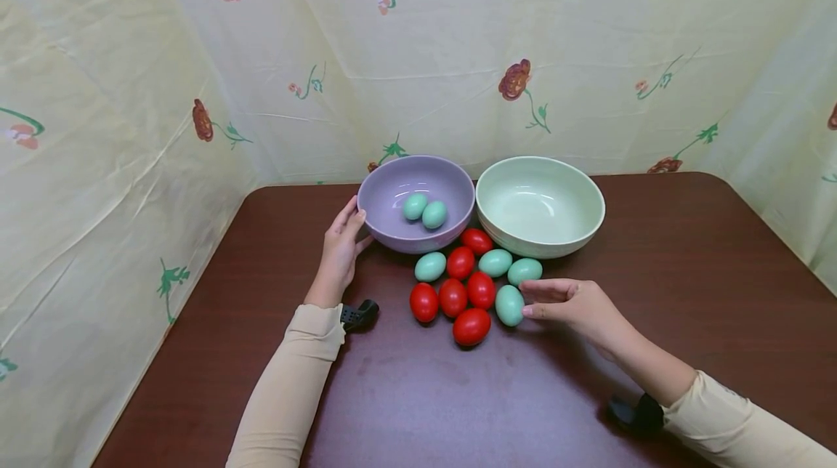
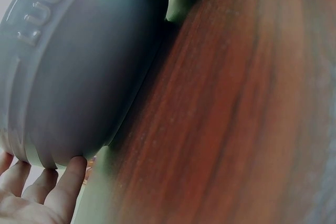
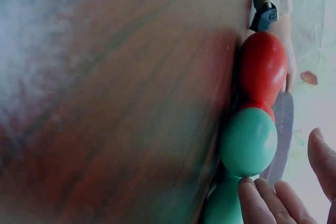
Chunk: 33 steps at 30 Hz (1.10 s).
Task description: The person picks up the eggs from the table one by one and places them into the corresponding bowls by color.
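My left hand (image 1: pixel 340 250) rests against the near left side of the purple bowl (image 1: pixel 418 237), its fingers touching the outer wall in the left wrist view. Two mint-green eggs lie inside that bowl. On the right, my right hand (image 1: pixel 578 308) reaches in low, thumb and fingers spread apart, fingertips right at the nearest green egg (image 1: pixel 510 306). The right wrist view shows this green egg (image 3: pixel 248 142) just beyond the fingertips, with the thumb held away. Several red eggs (image 1: pixel 453 298) and more green eggs (image 1: pixel 495 263) cluster in front of the bowls.
A pale green bowl (image 1: pixel 539 221) stands close to the right of the purple one, with nothing visible inside. Both sit near the back edge of the dark wooden table (image 1: pixel 686 272). Flowered cloth (image 1: pixel 425 54) hangs behind. A black strap piece (image 1: pixel 360 315) juts from the left sleeve.
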### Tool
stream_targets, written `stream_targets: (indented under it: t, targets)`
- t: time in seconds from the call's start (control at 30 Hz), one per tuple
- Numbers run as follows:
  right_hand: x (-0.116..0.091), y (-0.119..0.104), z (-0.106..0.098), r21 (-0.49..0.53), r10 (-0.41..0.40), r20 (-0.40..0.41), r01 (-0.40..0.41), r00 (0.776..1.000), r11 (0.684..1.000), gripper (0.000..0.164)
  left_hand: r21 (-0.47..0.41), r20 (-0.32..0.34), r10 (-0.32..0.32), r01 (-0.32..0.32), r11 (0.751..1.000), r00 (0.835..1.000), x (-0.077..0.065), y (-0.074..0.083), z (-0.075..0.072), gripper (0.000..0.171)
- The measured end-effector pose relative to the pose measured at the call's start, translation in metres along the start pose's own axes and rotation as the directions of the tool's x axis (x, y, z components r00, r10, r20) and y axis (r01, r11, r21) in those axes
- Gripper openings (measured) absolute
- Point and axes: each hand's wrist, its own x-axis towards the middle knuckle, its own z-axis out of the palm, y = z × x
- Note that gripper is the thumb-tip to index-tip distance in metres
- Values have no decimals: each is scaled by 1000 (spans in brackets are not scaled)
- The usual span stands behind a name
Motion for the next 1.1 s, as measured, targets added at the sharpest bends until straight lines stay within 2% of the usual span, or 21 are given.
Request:
stream_targets:
  t: [1.1]
  targets:
    - [6, 4, 13, 96, 62, 30, -64, 998, 993, 59, 7, 1, 2, -2, 1000, 1000, 0, -1, 0, 57]
